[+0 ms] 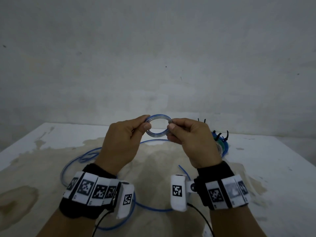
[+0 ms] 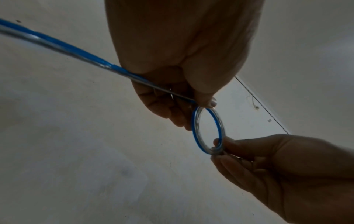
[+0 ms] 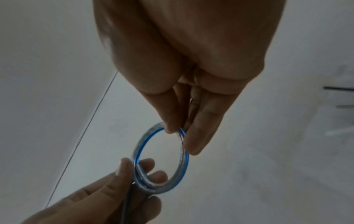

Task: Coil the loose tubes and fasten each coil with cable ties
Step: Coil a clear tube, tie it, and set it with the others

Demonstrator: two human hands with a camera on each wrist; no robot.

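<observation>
A small coil [image 1: 157, 134] of clear tube with a blue stripe is held up above the table between both hands. My left hand [image 1: 147, 121] pinches its left side between thumb and fingers, and my right hand [image 1: 171, 124] pinches its right side. In the left wrist view the coil [image 2: 194, 130] hangs from my left hand [image 2: 203, 106], and the tube's tail [image 2: 57, 44] runs back past the palm. The right wrist view shows my right hand [image 3: 181, 137] pinching the coil [image 3: 138, 148]. The rest of the loose tube [image 1: 82, 158] lies in wide loops on the table.
The stained white table [image 1: 51, 134] stands against a bare grey wall. At its right, behind my right hand, lie coiled tubes [image 1: 222, 146] fastened with black cable ties [image 1: 227, 135]. A free tube end [image 1: 181, 168] lies near my right wrist.
</observation>
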